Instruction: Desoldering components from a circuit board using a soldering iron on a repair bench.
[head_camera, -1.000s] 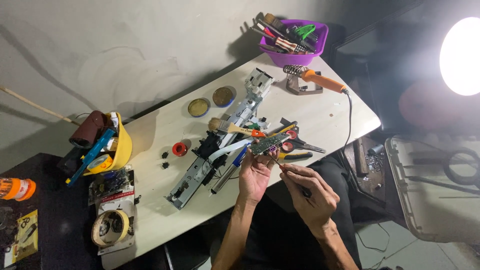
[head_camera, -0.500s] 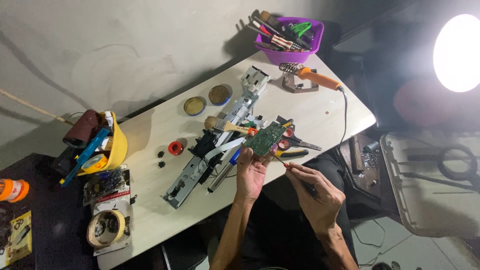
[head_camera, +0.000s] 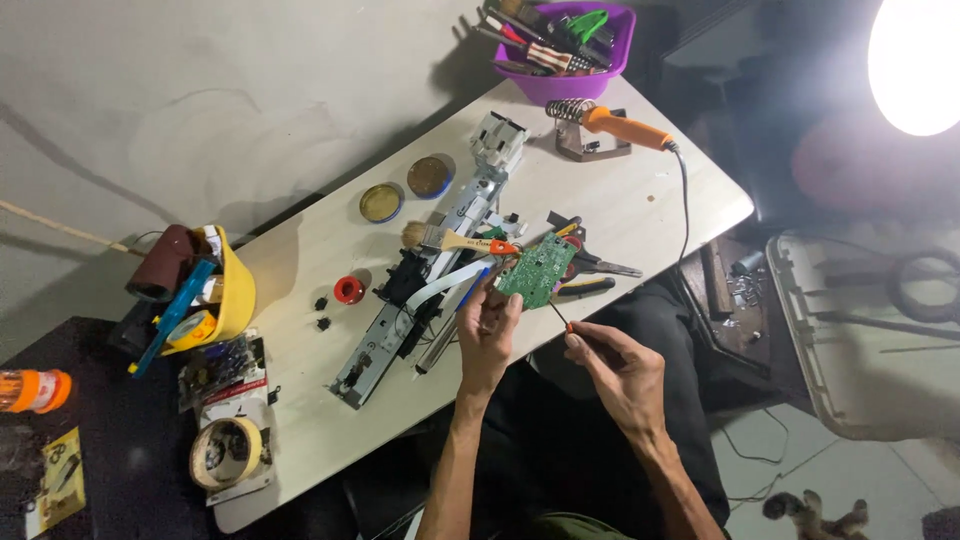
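Since half a second ago, both hands sit slightly lower over the table's near edge, the green circuit board (head_camera: 536, 271) tipped more upright. Left hand (head_camera: 487, 335) pinches the board's lower corner between thumb and fingers, holding it above the white table (head_camera: 300, 400), just beside a long grey metal mechanism (head_camera: 420, 280). It is a small green rectangle, dotted with pale solder points and tilted diagonally. Right hand (head_camera: 618, 370) grips a thin screwdriver (head_camera: 560, 316), its tip near the board's lower edge; whether they touch is unclear. An orange soldering iron (head_camera: 625, 128) rests in its stand farther back.
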